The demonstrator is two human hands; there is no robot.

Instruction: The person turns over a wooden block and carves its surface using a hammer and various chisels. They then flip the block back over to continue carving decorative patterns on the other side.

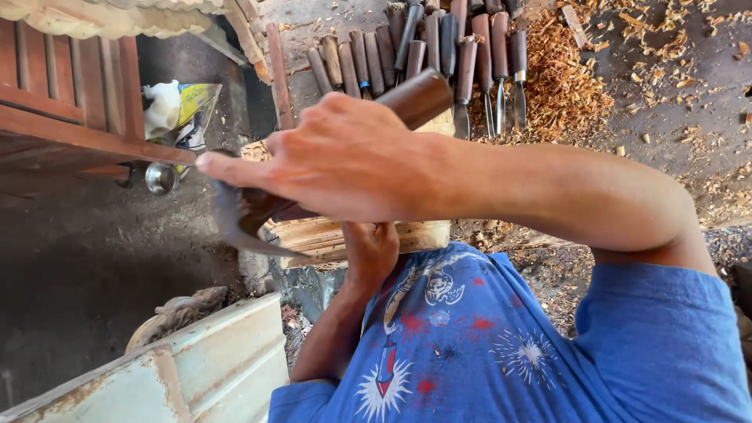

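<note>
- Under the right hand: dark wooden mallet, fingers wrapped closed around it, handle end jutting past the knuckles.
- Below those fingers: left hand pressed on a pale carved wood block; its grip cannot be told.
- Beyond the knuckles: row of chisels, wood shavings beside them.
</note>
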